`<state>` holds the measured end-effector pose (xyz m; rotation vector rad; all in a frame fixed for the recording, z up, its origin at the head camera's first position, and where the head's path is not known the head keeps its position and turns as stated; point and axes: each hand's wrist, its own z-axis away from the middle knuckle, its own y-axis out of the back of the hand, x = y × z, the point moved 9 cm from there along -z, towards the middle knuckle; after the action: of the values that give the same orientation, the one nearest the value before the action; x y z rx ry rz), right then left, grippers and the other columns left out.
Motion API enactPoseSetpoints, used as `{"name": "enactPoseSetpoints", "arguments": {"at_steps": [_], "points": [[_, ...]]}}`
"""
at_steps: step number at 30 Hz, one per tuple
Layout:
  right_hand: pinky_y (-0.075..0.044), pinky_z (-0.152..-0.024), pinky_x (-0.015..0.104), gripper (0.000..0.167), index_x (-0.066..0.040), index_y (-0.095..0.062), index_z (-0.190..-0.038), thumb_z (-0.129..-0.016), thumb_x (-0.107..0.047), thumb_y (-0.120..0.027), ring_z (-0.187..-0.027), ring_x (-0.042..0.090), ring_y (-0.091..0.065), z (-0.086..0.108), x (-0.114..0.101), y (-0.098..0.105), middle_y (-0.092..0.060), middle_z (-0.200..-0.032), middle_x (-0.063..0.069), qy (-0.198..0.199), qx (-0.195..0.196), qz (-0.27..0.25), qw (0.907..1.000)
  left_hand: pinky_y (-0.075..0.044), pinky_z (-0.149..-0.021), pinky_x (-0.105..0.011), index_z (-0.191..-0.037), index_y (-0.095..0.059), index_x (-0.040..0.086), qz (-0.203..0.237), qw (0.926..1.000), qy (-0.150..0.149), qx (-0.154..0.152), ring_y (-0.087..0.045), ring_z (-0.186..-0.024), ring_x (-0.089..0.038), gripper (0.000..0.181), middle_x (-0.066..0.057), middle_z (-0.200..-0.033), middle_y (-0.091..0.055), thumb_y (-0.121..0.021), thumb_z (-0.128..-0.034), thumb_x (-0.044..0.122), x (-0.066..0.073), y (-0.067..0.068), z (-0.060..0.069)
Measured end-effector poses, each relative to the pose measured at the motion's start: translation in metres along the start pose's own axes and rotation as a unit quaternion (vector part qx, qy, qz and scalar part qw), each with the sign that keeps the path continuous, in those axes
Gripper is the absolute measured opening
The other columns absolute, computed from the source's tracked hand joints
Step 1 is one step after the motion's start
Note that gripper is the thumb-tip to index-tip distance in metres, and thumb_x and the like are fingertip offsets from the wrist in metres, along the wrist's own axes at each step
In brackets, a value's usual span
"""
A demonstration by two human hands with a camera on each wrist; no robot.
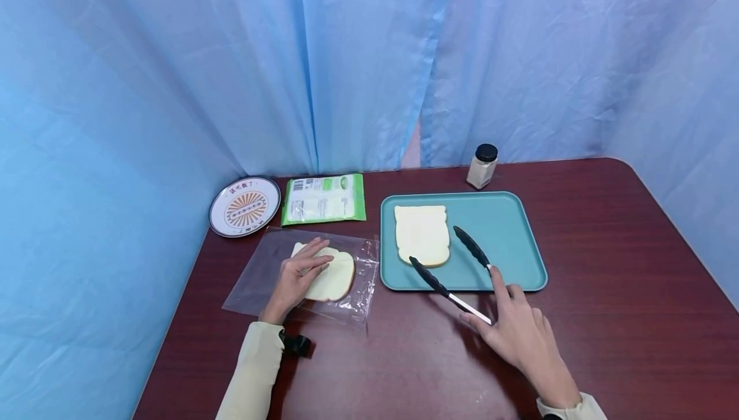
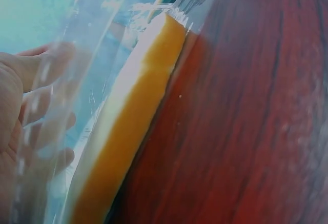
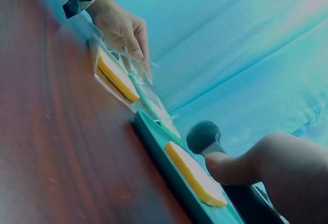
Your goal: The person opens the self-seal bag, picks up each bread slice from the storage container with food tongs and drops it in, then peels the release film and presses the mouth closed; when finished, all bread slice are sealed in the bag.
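My left hand (image 1: 301, 276) is over a bread slice (image 1: 337, 277) lying in a clear plastic bag (image 1: 256, 279). Its thumb and fingers pinch the upper film, which is raised off the slice in the right wrist view; film blurs the fingertips in the left wrist view. The slice's brown crust (image 2: 130, 116) faces the left wrist camera. My right hand (image 1: 519, 327) grips black-tipped tongs (image 1: 435, 282) with their arms spread. Their tips stand over a teal tray (image 1: 502, 240), on either side of a second bread slice (image 1: 423, 235), apparently without squeezing it.
A white plate with an orange sunburst pattern (image 1: 245, 207) stands at the back left. Beside it lies a green and white packet (image 1: 324, 199). A black-lidded jar (image 1: 482, 167) stands behind the tray. Blue curtains (image 1: 369, 54) hang along the table's back and sides.
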<state>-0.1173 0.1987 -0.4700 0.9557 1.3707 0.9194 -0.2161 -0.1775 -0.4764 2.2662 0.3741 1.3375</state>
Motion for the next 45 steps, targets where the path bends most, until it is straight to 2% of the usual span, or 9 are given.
{"name": "enactPoseSetpoints", "arguments": {"at_steps": [3,8,14,19,22,28,38,41,45], "points": [[-0.049,-0.053,0.051,0.104,-0.012,-0.025,-0.157,-0.081,-0.069,-0.068,-0.065,0.042,-0.062,0.006,0.004,-0.007,-0.056,-0.124,0.029,-0.029,-0.017,-0.01,0.9994,-0.041,-0.112,-0.053,-0.102,-0.08,0.002,-0.005,0.9999,0.01,0.001,-0.053,-0.132,-0.049,0.02,-0.02,-0.128,-0.069,-0.073,-0.0846,-0.003,-0.001,-0.002,0.0],[-0.051,-0.057,0.055,0.105,-0.01,-0.025,-0.157,-0.081,-0.069,-0.069,-0.07,0.049,-0.063,0.013,0.002,-0.015,-0.055,-0.127,0.031,-0.049,-0.024,-0.014,0.9984,-0.039,-0.11,-0.056,-0.101,-0.078,-0.005,-0.013,0.9997,0.019,0.004,-0.051,-0.131,-0.052,0.019,-0.026,-0.127,-0.068,-0.071,-0.0831,-0.01,0.006,-0.003,-0.001],[-0.052,-0.062,0.058,0.107,-0.009,-0.021,-0.158,-0.082,-0.068,-0.068,-0.073,0.051,-0.064,0.014,-0.003,-0.021,-0.052,-0.133,0.032,-0.077,-0.043,-0.021,0.9959,-0.04,-0.11,-0.058,-0.098,-0.077,-0.008,-0.013,0.9997,0.003,0.019,-0.053,-0.126,-0.056,0.019,-0.03,-0.123,-0.068,-0.071,-0.0811,-0.013,0.019,0.0,-0.003],[-0.052,-0.061,0.058,0.108,-0.008,-0.017,-0.159,-0.083,-0.066,-0.068,-0.072,0.05,-0.063,0.015,-0.011,-0.025,-0.05,-0.135,0.031,-0.097,-0.058,-0.026,0.9932,-0.042,-0.111,-0.054,-0.1,-0.08,-0.001,-0.008,0.9997,-0.004,0.023,-0.055,-0.128,-0.05,0.019,-0.022,-0.125,-0.07,-0.073,-0.0828,-0.006,0.008,0.0,0.0],[-0.052,-0.06,0.056,0.108,-0.007,-0.018,-0.159,-0.083,-0.065,-0.069,-0.068,0.048,-0.062,0.017,-0.015,-0.026,-0.052,-0.132,0.031,-0.105,-0.054,-0.027,0.9926,-0.042,-0.11,-0.054,-0.1,-0.08,0.0,-0.006,0.9997,-0.004,0.022,-0.055,-0.128,-0.05,0.019,-0.021,-0.126,-0.07,-0.074,-0.083,-0.005,0.003,-0.001,0.0],[-0.05,-0.057,0.054,0.107,-0.006,-0.02,-0.158,-0.083,-0.061,-0.071,-0.064,0.046,-0.06,0.019,-0.025,-0.027,-0.054,-0.127,0.031,-0.115,-0.041,-0.025,0.9922,-0.043,-0.11,-0.05,-0.101,-0.08,0.001,-0.007,0.9998,-0.006,0.02,-0.056,-0.128,-0.049,0.019,-0.02,-0.126,-0.07,-0.074,-0.0836,-0.004,0.003,0.0,0.001],[-0.051,-0.06,0.057,0.105,-0.002,-0.021,-0.157,-0.084,-0.058,-0.071,-0.067,0.05,-0.061,0.015,-0.038,-0.031,-0.054,-0.125,0.035,-0.141,-0.024,-0.038,0.9889,-0.041,-0.112,-0.048,-0.104,-0.08,0.003,0.001,0.9999,-0.008,0.014,-0.055,-0.129,-0.049,0.019,-0.019,-0.128,-0.069,-0.073,-0.0863,-0.001,0.001,-0.001,0.001],[-0.051,-0.058,0.057,0.105,0.0,-0.022,-0.155,-0.083,-0.057,-0.073,-0.066,0.05,-0.061,0.013,-0.042,-0.032,-0.055,-0.124,0.036,-0.142,-0.016,-0.042,0.9889,-0.04,-0.116,-0.039,-0.104,-0.08,0.004,0.004,0.9999,-0.004,0.012,-0.054,-0.131,-0.048,0.019,-0.019,-0.129,-0.069,-0.073,-0.0866,-0.001,0.0,-0.002,0.001],[-0.05,-0.055,0.056,0.104,0.0,-0.024,-0.154,-0.082,-0.056,-0.074,-0.064,0.049,-0.061,0.009,-0.045,-0.033,-0.055,-0.122,0.036,-0.147,-0.008,-0.04,0.9883,-0.034,-0.118,-0.015,-0.105,-0.08,0.004,0.01,0.9999,0.005,0.005,-0.052,-0.133,-0.046,0.02,-0.019,-0.131,-0.068,-0.073,-0.0867,0.0,0.0,-0.003,0.001]]}}
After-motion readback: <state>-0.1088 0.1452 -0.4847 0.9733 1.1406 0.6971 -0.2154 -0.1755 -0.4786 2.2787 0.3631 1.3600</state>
